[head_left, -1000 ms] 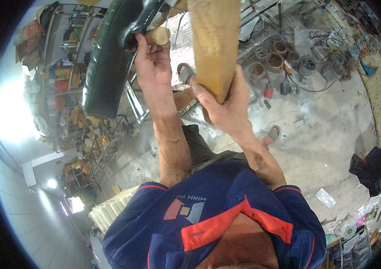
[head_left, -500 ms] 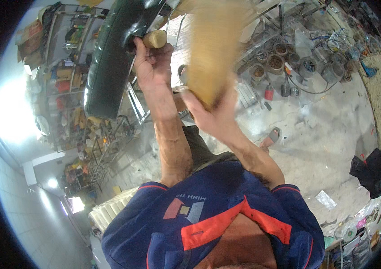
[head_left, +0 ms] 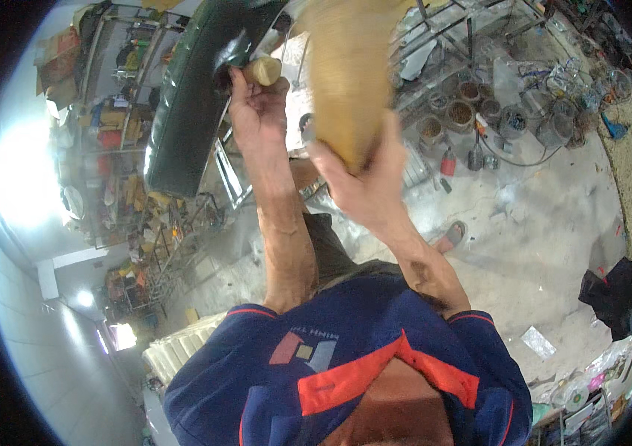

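My left hand (head_left: 260, 115) is closed round a short, pale yellow-tan cylinder (head_left: 263, 71), its blunt end pointing to the right. The cylinder's other end meets a long dark green padded panel (head_left: 191, 111), tufted along its edge, and the fingertips press near a shiny dent in the cover. In front of me my right hand (head_left: 364, 175) grips the lower end of a broad tan, wood-coloured piece (head_left: 351, 82). Motion smears that piece and the picture's top edge cuts it off, so I cannot tell its exact kind. A gap separates it from the cylinder.
Several round tubs (head_left: 459, 111) of small parts stand on the floor at the right, beside a red bottle (head_left: 447, 161). Metal frames (head_left: 472, 33) are behind them. Cluttered shelves (head_left: 119, 119) line the left. A black cloth or bag (head_left: 618, 297) lies at far right.
The top of the tan piece has swung slightly left, with my right hand still on its lower end. My left hand keeps the cylinder against the panel; the whole view has shifted a little.
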Demonstrator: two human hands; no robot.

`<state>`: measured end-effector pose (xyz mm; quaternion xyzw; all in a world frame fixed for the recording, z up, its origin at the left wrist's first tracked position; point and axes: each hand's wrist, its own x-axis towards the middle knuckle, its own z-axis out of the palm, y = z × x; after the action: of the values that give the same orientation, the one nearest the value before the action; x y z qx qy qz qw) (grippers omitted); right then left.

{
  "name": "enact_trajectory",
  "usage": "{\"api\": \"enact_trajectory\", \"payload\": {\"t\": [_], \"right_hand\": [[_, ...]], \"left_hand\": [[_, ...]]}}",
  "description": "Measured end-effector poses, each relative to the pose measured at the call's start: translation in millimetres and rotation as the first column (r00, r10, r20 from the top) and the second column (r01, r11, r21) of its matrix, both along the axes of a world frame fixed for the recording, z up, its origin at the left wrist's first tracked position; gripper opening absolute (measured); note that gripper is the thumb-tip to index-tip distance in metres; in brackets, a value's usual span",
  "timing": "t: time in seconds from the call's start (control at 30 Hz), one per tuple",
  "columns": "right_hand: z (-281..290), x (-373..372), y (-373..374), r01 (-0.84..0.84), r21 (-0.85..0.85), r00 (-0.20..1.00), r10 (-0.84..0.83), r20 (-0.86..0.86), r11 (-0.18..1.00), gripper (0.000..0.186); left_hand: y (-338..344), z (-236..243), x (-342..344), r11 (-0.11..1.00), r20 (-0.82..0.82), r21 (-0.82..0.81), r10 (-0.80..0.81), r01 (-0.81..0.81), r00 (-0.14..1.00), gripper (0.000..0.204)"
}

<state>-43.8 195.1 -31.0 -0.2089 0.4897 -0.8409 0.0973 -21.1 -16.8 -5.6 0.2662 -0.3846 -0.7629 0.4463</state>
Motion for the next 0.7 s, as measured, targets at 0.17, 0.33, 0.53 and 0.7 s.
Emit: {"api": "enact_trajectory", "payload": {"t": [0.17,0.33,0.53,0.7], "right_hand": [[-20.7,1.8,-22.4,-0.141,0.390,0.980,0.186,-0.078,0.910,0.055],[-14.2,3.6,-2.4,0.039,-0.099,0.998,-0.034,0.045,0.994,0.056],[-16.5,-5.4,-22.9,-0.207,0.375,0.978,0.204,0.048,0.904,0.056],[-14.6,17.1,-9.4,0.089,-0.122,0.995,-0.094,-0.037,0.989,0.046]], "left_hand": [[-0.9,-5.4,-3.4,0.998,0.002,-0.037,-0.049,0.049,0.999,0.031],[-2.9,-3.5,4.0,0.997,-0.034,-0.023,-0.076,0.075,0.997,0.032],[-6.5,-5.7,3.7,0.998,0.042,-0.016,-0.061,0.062,0.997,0.036],[-15.5,-6.6,5.7,0.975,-0.061,-0.071,-0.214,0.209,0.975,0.032]]}}
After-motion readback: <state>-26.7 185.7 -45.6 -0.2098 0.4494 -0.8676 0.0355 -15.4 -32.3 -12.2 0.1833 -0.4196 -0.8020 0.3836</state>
